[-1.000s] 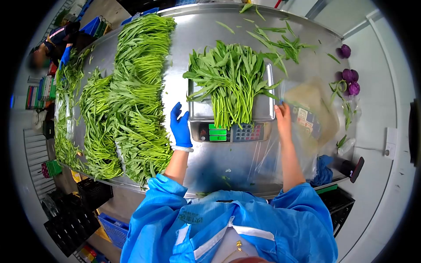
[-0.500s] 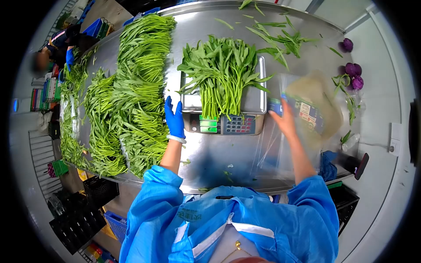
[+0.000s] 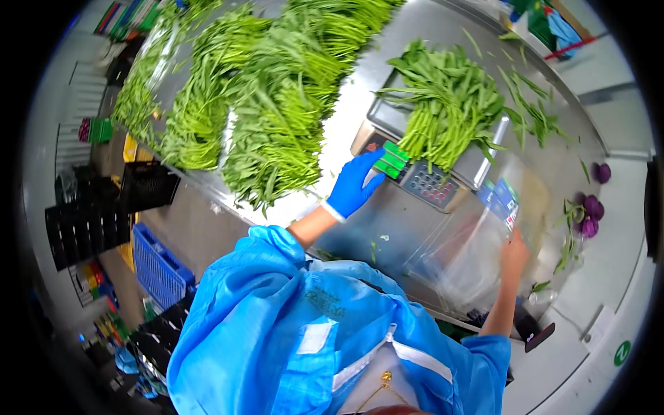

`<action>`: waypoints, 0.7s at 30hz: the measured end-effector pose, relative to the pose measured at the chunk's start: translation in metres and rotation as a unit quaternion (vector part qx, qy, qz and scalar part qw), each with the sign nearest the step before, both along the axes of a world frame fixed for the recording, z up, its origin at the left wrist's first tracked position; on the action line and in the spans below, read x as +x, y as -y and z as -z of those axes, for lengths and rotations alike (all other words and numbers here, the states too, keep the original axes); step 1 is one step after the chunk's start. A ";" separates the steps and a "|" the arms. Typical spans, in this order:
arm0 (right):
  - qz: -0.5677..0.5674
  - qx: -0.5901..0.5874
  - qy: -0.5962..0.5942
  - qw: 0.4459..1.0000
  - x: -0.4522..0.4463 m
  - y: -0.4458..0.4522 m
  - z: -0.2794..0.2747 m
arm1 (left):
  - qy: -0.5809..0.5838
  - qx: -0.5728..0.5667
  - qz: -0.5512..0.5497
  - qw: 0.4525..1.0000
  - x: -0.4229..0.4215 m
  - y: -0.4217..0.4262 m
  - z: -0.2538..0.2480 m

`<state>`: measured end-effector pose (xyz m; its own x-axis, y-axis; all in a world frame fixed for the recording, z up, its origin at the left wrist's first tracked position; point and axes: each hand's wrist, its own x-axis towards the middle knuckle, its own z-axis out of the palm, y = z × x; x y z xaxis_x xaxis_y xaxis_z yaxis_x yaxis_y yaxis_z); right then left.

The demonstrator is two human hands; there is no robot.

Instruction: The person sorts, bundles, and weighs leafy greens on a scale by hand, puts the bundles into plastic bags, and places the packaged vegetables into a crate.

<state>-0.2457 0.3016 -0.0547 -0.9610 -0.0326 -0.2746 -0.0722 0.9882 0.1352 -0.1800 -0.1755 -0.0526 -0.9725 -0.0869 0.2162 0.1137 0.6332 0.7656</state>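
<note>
A bunch of leafy green stems (image 3: 449, 104) lies on the tray of a digital scale (image 3: 432, 185), its stem ends hanging over the keypad. My left hand (image 3: 353, 187), in a blue glove, is at the left end of the scale's display, fingers apart and holding nothing. Bare, my right hand (image 3: 515, 252) is at the printed part of the clear plastic bags (image 3: 463, 256), right of the scale. Its fingers are bent together, and what they grip is too small to make out.
Long piles of green stems (image 3: 277, 104) cover the left of the metal table (image 3: 429, 21). Loose leaves (image 3: 532, 104) lie behind the scale on the right. Purple vegetables (image 3: 591, 207) sit at the right edge. A blue crate (image 3: 159, 266) stands below at left.
The view has turned and shifted. My right hand has moved away from the scale's side onto the bags, its fingers closing. My left hand has come to the scale's display.
</note>
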 end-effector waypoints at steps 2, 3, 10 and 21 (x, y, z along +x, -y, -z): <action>0.005 -0.018 0.104 0.994 0.010 0.042 -0.036 | 0.107 0.043 0.009 0.993 0.047 0.017 0.007; -0.043 -0.078 0.036 0.995 0.024 0.063 -0.036 | 0.130 0.087 -0.015 0.988 0.071 0.024 0.016; -0.248 -0.479 0.086 0.838 0.069 0.320 -0.018 | 0.212 0.471 -0.323 0.793 0.169 0.089 0.069; -0.368 -0.313 0.072 0.873 0.061 0.555 0.019 | 0.212 0.546 -0.314 0.747 0.182 0.139 0.071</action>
<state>-0.1849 -0.2530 -0.0736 -0.5737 -0.8132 -0.0982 -0.6898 0.5443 -0.4774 0.0015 -0.3146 -0.1238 -0.6266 -0.4540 -0.6335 -0.3434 -0.5689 0.7473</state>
